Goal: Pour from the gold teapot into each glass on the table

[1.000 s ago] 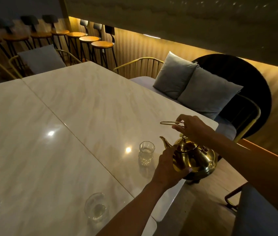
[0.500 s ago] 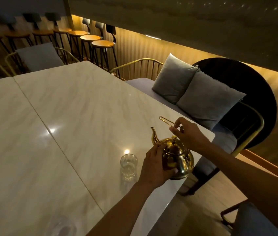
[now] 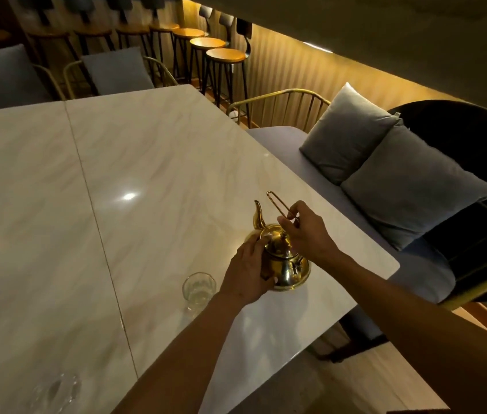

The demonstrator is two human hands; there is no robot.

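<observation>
Teapot set upright, between pours

Teapot [image 3: 284,264] stands on the table [image 3: 161,162], near its right edge. Right hand [image 3: 308,234] pinches the wire handle; left hand [image 3: 246,274] cups the body. Glass [image 3: 199,289] stands just beside. I judge the next move needs lifting toward another glass [image 3: 57,392].

Dim, warm light. I see an amber strip glow along the wall at upper right, glare spots on the desk [image 3: 152,162], wide-angle bending at the edges.
</observation>
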